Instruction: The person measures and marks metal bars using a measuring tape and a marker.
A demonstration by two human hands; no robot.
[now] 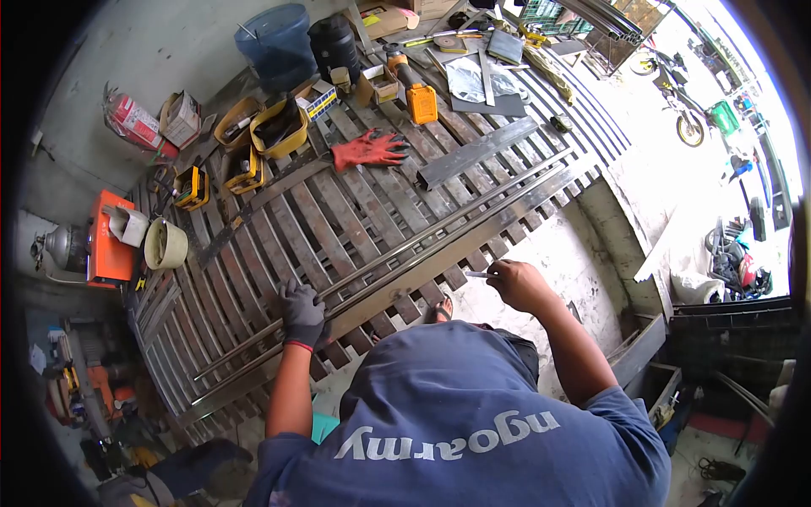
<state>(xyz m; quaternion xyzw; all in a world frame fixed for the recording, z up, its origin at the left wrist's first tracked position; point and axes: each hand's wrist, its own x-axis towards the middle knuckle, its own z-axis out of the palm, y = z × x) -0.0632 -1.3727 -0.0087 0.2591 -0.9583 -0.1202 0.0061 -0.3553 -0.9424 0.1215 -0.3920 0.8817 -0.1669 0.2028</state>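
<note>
My left hand (302, 318), in a dark grey glove with a red cuff, is closed over long thin metal tubes (422, 242) near the slatted bench's front edge. Beside the tubes runs a wider flat metal bar (439, 283) along that edge. My right hand (522, 286) is bare and raised just off the front of the bench. Between its thumb and fingers is a thin pale stick (480, 274), like a marker, pointing left towards the bar.
Farther back on the slatted metal bench (314, 211) lie a red glove (369, 150), a grey metal channel (478, 152) and an orange-and-black power tool (420, 101). Yellow tubs (280, 129) and a blue bucket (273, 46) stand at the back left. A motorcycle (676, 95) is at far right.
</note>
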